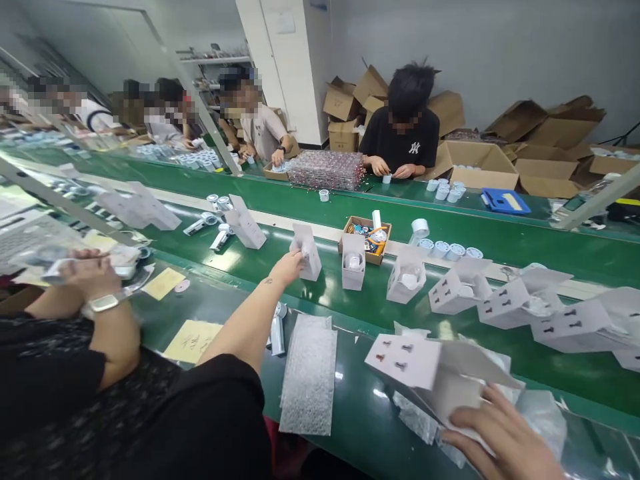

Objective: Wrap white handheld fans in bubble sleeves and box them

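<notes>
My left hand (289, 267) reaches across to a small open white box (313, 259) on the green conveyor belt. Its fingers are closed at the box's open top, partly hidden there. Close to me, a larger-looking white carton (403, 360) with small printed pictures lies tilted, its flap open. My right hand (505, 433) grips this carton around its open end. Under it lies crumpled clear plastic wrap (415, 420). Flat bubble-wrap sheets (309, 377) rest between my arms, beside a chrome and white device (277, 330).
Several open white boxes (457, 287) line the belt (340, 300). Beyond them stands a small cardboard tray (375, 248) of parts, near white round caps (441, 249). A neighbour's hands (93, 273) are at left. A person in black (400, 133) works opposite. A metal post (200, 93) slants across.
</notes>
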{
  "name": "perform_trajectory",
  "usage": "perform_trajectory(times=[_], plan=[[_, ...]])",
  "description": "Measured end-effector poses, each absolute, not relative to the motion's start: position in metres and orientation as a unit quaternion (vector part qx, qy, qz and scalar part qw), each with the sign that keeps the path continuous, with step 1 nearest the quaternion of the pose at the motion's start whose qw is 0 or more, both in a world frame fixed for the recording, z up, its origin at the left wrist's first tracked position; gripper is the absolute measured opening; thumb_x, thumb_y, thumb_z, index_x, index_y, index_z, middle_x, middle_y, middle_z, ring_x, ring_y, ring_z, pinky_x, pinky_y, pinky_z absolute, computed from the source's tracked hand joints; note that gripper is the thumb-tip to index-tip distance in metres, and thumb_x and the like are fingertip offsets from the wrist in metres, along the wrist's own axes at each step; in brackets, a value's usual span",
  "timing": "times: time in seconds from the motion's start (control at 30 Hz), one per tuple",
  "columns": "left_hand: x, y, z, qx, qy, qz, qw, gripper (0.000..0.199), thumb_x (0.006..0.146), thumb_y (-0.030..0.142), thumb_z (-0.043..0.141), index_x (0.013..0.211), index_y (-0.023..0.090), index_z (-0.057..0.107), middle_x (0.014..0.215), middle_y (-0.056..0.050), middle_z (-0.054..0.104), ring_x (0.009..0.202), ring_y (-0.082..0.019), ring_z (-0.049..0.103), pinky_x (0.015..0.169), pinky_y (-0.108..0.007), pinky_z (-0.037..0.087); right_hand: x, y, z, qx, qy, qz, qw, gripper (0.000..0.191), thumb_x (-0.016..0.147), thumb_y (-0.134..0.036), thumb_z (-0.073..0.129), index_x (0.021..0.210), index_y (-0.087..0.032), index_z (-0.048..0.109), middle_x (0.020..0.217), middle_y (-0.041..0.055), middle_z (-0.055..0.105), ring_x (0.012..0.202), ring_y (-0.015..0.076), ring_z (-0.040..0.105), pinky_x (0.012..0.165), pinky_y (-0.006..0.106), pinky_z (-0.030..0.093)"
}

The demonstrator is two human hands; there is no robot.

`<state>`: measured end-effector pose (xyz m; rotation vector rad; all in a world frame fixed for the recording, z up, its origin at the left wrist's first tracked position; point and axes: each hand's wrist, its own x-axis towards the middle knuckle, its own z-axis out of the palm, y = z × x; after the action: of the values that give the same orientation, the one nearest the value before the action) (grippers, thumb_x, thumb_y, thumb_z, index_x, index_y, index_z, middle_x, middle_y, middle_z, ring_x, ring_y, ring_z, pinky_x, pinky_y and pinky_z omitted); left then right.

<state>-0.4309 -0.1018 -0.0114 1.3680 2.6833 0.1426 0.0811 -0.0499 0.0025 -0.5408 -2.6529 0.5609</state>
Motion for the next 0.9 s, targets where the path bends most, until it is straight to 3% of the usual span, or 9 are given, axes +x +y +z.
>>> perform_trajectory(times=[0.1, 0.17, 0.3, 0.4, 0.57, 0.67, 0.73, 0.8, 0.9], plan=[[-0.408, -0.141, -0.017, 0.363, 0.930, 0.043, 0.038, 0.039, 0.092, 0.024, 0.037, 0.129, 0.017, 0.045, 0.132, -0.014, 0.053, 0.123, -0.025, 0.049, 0.100, -0.035, 0.039, 0.018, -0.057, -0.013, -0.165, -0.961, 0.173, 0.139, 0.009, 0.082, -0.039, 0.065, 0.080, -0.030, 0.063, 0.072, 0.0025, 0.067, 0.107, 0.0360, 0.061, 0.100, 0.065, 0.037], [-0.383, -0.172, -0.031, 0.285, 0.957, 0.021, 0.048, 0.037, 0.094, 0.028, 0.033, 0.124, 0.012, 0.046, 0.115, -0.020, 0.061, 0.109, -0.030, 0.059, 0.089, -0.041, 0.045, -0.010, -0.063, -0.023, -0.161, -0.961, 0.194, 0.117, 0.009, 0.083, -0.032, 0.064, 0.077, -0.027, 0.060, 0.072, 0.0024, 0.064, 0.107, 0.0356, 0.060, 0.102, 0.069, 0.032], [-0.331, -0.213, -0.064, 0.215, 0.971, -0.014, 0.104, 0.041, 0.085, 0.031, 0.051, 0.119, 0.008, 0.048, 0.096, -0.019, 0.066, 0.083, -0.031, 0.068, 0.069, -0.037, 0.049, -0.032, -0.071, -0.029, -0.157, -0.941, 0.274, 0.120, 0.008, 0.084, -0.029, 0.061, 0.089, -0.025, 0.057, 0.085, 0.0050, 0.057, 0.092, 0.0276, 0.061, 0.095, 0.058, 0.046], [-0.304, -0.218, -0.070, 0.228, 0.970, -0.009, 0.085, 0.046, 0.089, 0.026, 0.044, 0.130, 0.005, 0.039, 0.109, -0.024, 0.060, 0.099, -0.032, 0.064, 0.078, -0.039, 0.048, -0.031, -0.076, -0.030, -0.175, -0.920, 0.320, 0.148, 0.024, 0.084, -0.031, 0.061, 0.106, -0.024, 0.055, 0.099, 0.0093, 0.050, 0.093, 0.0260, 0.059, 0.078, 0.044, 0.056], [-0.245, -0.233, -0.063, 0.430, 0.892, 0.013, 0.141, 0.031, 0.091, 0.029, 0.044, 0.118, 0.017, 0.053, 0.112, -0.014, 0.061, 0.106, -0.024, 0.059, 0.090, -0.036, 0.046, -0.024, -0.080, -0.041, -0.212, -0.902, 0.301, 0.225, 0.025, 0.084, -0.030, 0.058, 0.108, -0.023, 0.053, 0.116, 0.0130, 0.039, 0.099, 0.0272, 0.058, 0.082, 0.045, 0.055], [-0.204, -0.266, -0.075, 0.481, 0.840, -0.040, 0.248, 0.072, 0.068, 0.036, 0.074, 0.131, 0.019, 0.044, 0.132, -0.015, 0.051, 0.122, -0.030, 0.049, 0.097, -0.039, 0.044, -0.021, -0.070, -0.047, -0.247, -0.897, 0.279, 0.236, 0.025, 0.086, -0.032, 0.056, 0.109, -0.021, 0.054, 0.118, 0.0148, 0.036, 0.094, 0.0265, 0.059, 0.077, 0.046, 0.056], [-0.187, -0.292, -0.087, 0.502, 0.819, -0.078, 0.267, 0.088, 0.060, 0.025, 0.079, 0.136, 0.019, 0.038, 0.144, -0.018, 0.038, 0.134, -0.035, 0.035, 0.104, -0.044, 0.038, -0.019, -0.061, -0.045, -0.250, -0.900, 0.274, 0.230, 0.029, 0.086, -0.033, 0.055, 0.112, -0.020, 0.054, 0.119, 0.0157, 0.036, 0.098, 0.0288, 0.057, 0.077, 0.047, 0.056], [-0.184, -0.314, -0.098, 0.529, 0.805, -0.082, 0.255, 0.069, 0.069, 0.012, 0.067, 0.133, 0.022, 0.042, 0.145, -0.014, 0.040, 0.137, -0.031, 0.033, 0.108, -0.043, 0.034, -0.014, -0.056, -0.039, -0.246, -0.900, 0.270, 0.236, 0.037, 0.084, -0.036, 0.059, 0.118, -0.021, 0.053, 0.125, 0.0164, 0.035, 0.108, 0.0333, 0.052, 0.082, 0.052, 0.054], [-0.195, -0.327, -0.101, 0.540, 0.804, -0.036, 0.246, 0.037, 0.082, 0.002, 0.043, 0.110, 0.021, 0.058, 0.121, -0.008, 0.060, 0.121, -0.020, 0.051, 0.102, -0.033, 0.041, 0.002, -0.068, -0.025, -0.256, -0.875, 0.282, 0.300, 0.039, 0.080, -0.038, 0.065, 0.115, -0.024, 0.056, 0.122, 0.0148, 0.041, 0.114, 0.0353, 0.047, 0.090, 0.055, 0.048]])
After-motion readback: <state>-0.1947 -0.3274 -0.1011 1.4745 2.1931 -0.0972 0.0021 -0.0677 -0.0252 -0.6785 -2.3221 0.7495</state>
